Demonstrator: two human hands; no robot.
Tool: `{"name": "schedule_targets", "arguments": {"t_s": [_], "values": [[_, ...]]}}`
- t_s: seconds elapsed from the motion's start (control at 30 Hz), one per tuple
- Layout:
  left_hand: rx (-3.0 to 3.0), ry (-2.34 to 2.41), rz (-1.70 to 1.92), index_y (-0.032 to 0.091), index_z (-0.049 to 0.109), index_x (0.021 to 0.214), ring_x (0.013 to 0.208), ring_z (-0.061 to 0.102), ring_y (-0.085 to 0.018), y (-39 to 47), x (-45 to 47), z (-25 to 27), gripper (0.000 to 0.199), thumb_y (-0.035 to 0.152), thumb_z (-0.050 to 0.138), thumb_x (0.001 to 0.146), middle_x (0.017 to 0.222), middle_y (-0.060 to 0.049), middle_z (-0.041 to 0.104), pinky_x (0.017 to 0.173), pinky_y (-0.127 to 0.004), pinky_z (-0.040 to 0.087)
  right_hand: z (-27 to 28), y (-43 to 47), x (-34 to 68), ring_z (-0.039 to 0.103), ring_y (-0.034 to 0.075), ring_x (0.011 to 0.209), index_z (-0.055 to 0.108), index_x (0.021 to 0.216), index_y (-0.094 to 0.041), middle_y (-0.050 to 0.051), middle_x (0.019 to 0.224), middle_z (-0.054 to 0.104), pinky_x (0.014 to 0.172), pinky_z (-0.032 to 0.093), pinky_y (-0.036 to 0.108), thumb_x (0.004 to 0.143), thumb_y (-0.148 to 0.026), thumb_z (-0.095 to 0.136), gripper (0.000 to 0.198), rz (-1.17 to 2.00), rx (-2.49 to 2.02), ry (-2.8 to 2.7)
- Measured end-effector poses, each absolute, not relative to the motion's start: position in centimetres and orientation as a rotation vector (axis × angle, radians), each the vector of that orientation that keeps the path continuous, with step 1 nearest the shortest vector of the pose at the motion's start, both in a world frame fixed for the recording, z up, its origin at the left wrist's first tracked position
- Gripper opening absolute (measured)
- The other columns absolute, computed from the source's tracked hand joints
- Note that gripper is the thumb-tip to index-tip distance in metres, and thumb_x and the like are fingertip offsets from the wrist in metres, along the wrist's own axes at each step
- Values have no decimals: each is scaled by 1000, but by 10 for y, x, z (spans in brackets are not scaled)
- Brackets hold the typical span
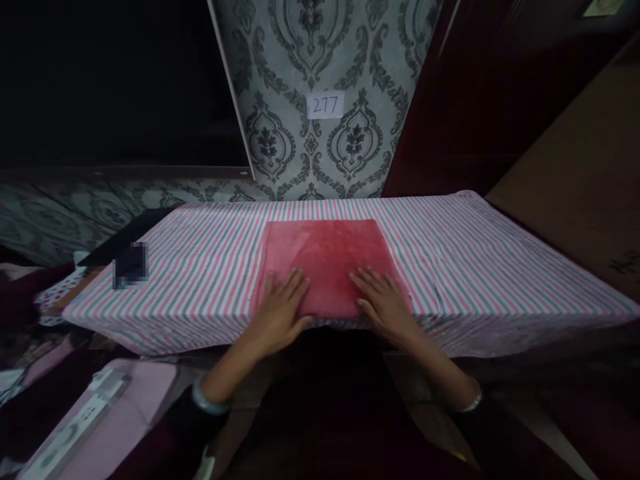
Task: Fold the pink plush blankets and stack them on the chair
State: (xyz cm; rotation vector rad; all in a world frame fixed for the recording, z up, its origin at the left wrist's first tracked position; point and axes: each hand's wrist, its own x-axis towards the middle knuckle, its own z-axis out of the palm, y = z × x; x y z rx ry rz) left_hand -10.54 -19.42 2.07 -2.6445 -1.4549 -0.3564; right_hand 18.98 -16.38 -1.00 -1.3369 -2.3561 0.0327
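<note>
A red, plush-looking folded cloth [325,250] lies flat near the front edge of a table. Under it spreads a striped tablecloth [210,267] in pink, grey and white. My left hand [283,307] rests on the cloth's front left part, fingers stretched out and thumb apart. On the front right part lies my right hand [383,300], also flat with its fingers extended. Neither hand grips anything. Lighter and darker patches show on the cloth's surface.
A blurred-out dark item [131,265] sits at the table's left end. A large dark screen [115,87] stands behind on the left. To the right is a brown cardboard-like panel [575,167]. Below left, a white power strip [75,427] lies on a pink surface [145,387].
</note>
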Motion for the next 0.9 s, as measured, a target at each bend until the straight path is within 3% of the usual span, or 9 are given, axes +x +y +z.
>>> {"name": "schedule_targets", "arguments": {"t_s": [0.13, 0.33, 0.67, 0.8, 0.9], "values": [[-2514, -1559, -383, 18, 36, 159, 156, 24, -34, -181, -50, -5, 68, 48, 49, 99, 167, -18, 30, 124, -66, 18, -11, -152, 141, 30, 31, 154, 43, 157, -26, 9, 164, 38, 120, 27, 60, 104, -37, 40, 54, -40, -1498, -2380], [-2436, -1572, -401, 21, 43, 156, 154, 30, -37, -173, -44, -35, 67, 55, 48, 99, 164, -18, 35, 122, -64, 24, -31, -150, 131, 30, 33, 153, 46, 156, -26, 9, 165, 37, 119, 26, 59, 104, -38, 40, 53, -146, -1536, -2428], [-2315, -1598, -417, 19, 45, 155, 153, 30, -36, -185, -114, -31, 67, 50, 54, 97, 163, -19, 36, 125, -62, 20, -44, -148, 194, 32, 32, 152, 44, 157, -25, 11, 165, 37, 120, 28, 58, 103, -48, 43, 59, -258, -1562, -2369], [-2384, -1670, -442, 20, 43, 156, 154, 31, -33, -189, -154, -25, 61, 46, 46, 101, 162, -16, 39, 124, -64, 19, -50, -143, 233, 31, 32, 153, 47, 154, -26, 10, 164, 39, 118, 30, 60, 103, -49, 40, 56, -237, -1603, -2317], [-2388, -1846, -454, 19, 42, 156, 155, 29, -32, -167, -159, 0, 59, 44, 37, 103, 164, -15, 37, 123, -65, 21, -24, -115, 235, 29, 32, 154, 47, 154, -25, 10, 164, 39, 119, 30, 60, 105, -47, 34, 56, -180, -1658, -2237]]}}
